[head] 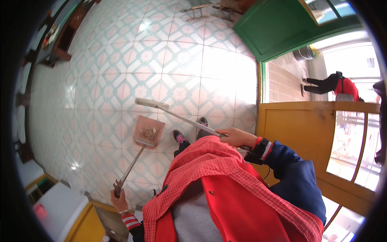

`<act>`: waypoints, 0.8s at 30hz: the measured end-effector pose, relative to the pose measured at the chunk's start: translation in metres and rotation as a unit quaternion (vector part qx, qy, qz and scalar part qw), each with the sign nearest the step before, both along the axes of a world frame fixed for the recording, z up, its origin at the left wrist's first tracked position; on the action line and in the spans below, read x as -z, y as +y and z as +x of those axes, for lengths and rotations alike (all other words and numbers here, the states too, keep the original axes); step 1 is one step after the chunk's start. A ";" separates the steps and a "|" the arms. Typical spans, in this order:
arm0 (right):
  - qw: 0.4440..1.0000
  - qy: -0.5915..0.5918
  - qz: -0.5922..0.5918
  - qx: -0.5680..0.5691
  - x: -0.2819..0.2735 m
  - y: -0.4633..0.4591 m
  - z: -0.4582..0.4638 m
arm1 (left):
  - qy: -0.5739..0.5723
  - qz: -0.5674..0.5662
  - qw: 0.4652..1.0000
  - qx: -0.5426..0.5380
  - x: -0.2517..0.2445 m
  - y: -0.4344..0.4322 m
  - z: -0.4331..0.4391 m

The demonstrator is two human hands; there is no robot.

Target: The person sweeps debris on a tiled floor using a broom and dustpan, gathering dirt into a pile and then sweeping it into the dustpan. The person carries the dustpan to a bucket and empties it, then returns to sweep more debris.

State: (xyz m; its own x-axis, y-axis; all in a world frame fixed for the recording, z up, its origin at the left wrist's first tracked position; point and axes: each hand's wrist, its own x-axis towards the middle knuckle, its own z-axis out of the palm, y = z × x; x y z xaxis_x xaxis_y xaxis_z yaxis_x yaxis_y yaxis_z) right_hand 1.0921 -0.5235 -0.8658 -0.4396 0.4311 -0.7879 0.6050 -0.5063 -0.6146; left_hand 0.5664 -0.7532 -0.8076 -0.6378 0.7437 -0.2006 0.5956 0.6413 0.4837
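My right hand [235,137] grips the dark handle end of a long-handled broom [187,119]. The pale broom head [151,103] is over the tiled floor, just beyond the dustpan; whether it touches the tiles I cannot tell. In my left hand [118,199] is the dark grip of a long-handled pink dustpan [139,128]. The pan is low at the floor, left of my shoes, its open side turned away from me. A heap of grey-brown debris [148,133] lies inside it.
Patterned tiles [181,63] cover the floor. At right are a yellow door [293,130] and a green door [272,33] beside a doorway. Outside, a person [335,84] bends over near a dark bucket [304,53]. Desks [57,45] line the left; a white-topped table [60,208] stands lower left.
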 end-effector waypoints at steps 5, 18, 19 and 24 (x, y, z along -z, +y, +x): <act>0.985 -0.010 -0.022 0.171 -0.065 -0.073 0.047 | 0.015 0.019 0.996 0.090 -0.041 0.014 0.026; 0.826 0.061 -0.141 0.542 -0.157 -0.229 0.275 | 0.027 0.015 0.959 0.283 -0.251 0.099 0.303; 0.816 0.058 -0.159 0.552 -0.157 -0.211 0.292 | 0.007 0.015 0.954 0.301 -0.247 0.131 0.326; 0.729 0.042 -0.152 0.666 -0.158 -0.181 0.352 | 0.007 0.028 0.921 0.390 -0.213 0.248 0.421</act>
State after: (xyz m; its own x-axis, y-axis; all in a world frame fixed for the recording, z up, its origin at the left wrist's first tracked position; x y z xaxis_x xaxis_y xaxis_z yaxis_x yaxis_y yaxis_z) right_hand 1.4443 -0.7049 -0.7083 0.1575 0.3312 -0.9303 -0.5807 -0.7309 -0.3586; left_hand 0.9869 -0.5053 -0.5949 0.0915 0.9852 -0.1450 0.8705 -0.0084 0.4920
